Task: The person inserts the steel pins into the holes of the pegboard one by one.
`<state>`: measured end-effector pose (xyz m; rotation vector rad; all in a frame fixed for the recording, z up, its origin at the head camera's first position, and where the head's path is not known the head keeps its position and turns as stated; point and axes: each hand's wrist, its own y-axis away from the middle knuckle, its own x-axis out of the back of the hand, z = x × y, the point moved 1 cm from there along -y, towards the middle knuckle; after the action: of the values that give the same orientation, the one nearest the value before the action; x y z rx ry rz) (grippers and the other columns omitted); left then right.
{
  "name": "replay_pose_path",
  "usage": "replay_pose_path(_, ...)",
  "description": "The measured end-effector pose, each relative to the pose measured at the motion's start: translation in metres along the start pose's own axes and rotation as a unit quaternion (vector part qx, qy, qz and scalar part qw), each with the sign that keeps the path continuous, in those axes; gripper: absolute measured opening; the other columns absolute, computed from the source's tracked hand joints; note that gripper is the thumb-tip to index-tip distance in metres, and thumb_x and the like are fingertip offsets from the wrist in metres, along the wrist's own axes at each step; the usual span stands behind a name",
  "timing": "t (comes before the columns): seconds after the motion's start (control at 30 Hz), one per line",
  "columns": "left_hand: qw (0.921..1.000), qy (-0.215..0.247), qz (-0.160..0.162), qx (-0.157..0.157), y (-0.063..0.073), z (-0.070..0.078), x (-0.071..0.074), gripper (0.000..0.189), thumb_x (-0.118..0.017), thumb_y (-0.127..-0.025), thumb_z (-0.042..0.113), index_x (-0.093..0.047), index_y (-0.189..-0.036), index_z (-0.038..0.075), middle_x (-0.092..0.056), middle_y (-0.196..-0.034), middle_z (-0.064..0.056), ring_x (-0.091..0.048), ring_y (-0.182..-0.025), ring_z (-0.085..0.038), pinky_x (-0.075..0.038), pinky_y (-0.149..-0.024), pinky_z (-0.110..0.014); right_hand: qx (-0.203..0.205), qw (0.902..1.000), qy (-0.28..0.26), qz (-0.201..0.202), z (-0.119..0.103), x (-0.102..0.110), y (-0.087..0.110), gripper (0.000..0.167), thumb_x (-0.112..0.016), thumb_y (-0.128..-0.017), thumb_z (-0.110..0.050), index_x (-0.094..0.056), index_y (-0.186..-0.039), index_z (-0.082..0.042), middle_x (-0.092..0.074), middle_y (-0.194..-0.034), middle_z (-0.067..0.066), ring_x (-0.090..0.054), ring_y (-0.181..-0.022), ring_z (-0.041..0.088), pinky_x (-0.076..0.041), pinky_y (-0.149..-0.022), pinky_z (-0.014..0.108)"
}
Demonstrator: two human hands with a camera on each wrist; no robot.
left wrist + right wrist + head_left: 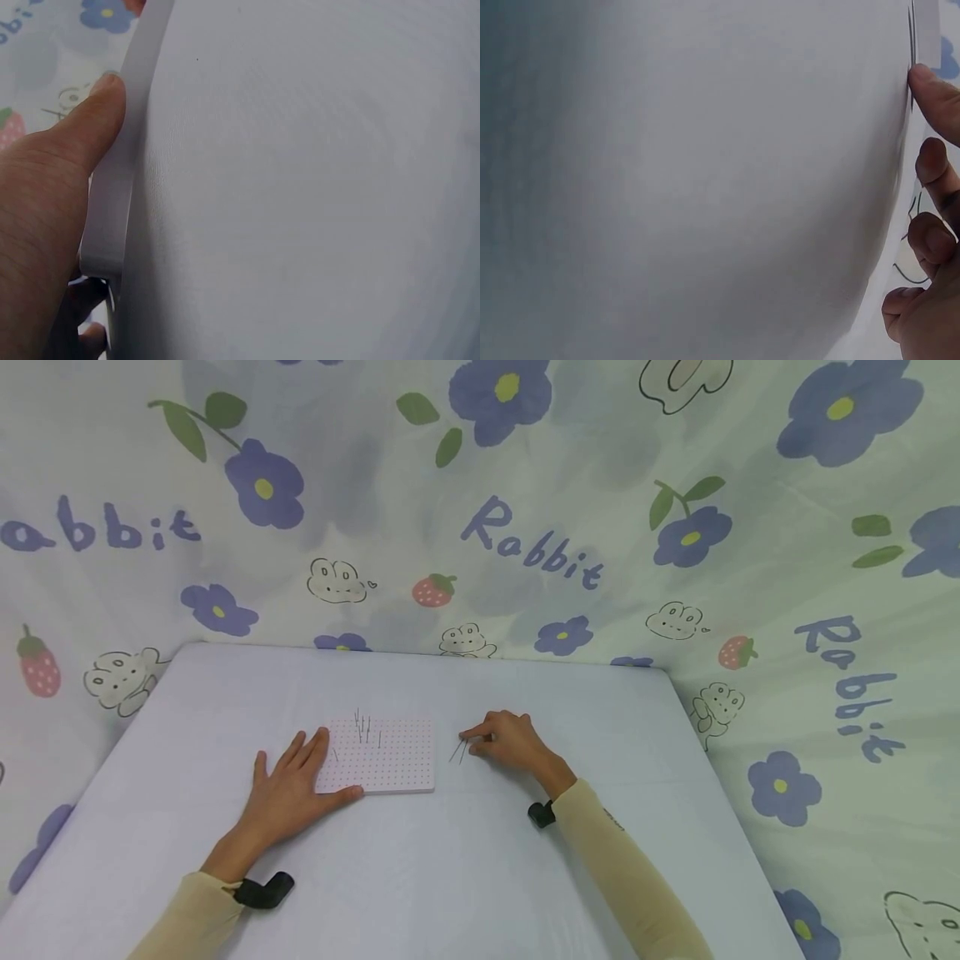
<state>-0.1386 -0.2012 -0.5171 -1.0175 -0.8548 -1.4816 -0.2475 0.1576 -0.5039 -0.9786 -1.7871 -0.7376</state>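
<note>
A white pegboard (397, 756) with rows of small dots lies flat on the table. Several thin dark needles (362, 727) stand in its upper left part, and another leans near its left side. My left hand (288, 789) rests along the board's left edge with straight fingers. Its thumb (94, 124) lies against the front edge. To the right of the board, two more thin needles (459, 752) lie on the table. Over them is my right hand (513, 742), one fingertip (924, 73) touching a needle, with thumb and index finger apart.
White cloth covers the table (465, 877). Behind it and at the sides hangs a curtain (375, 510) printed with flowers, rabbits and strawberries. Each wrist wears a black camera mount, the left one (266, 891) low over the table.
</note>
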Motion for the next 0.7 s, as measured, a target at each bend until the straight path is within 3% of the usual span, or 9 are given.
replay_pose_path(0.7,1.0,-0.002,-0.001,0.0,-0.0008,-0.0006,-0.0007,0.123,-0.055,-0.079,0.084,-0.015,-0.16,0.001,-0.023,-0.163,-0.024,-0.013,-0.152,-0.045,0.01,-0.11,-0.076,0.003,1.0,-0.002,0.008,0.0023,0.0016,0.0034,0.021,-0.077,-0.087,-0.04,-0.078,-0.108,-0.04,-0.061,-0.083,-0.02,-0.054,-0.082,0.003,-0.032,-0.077,0.037)
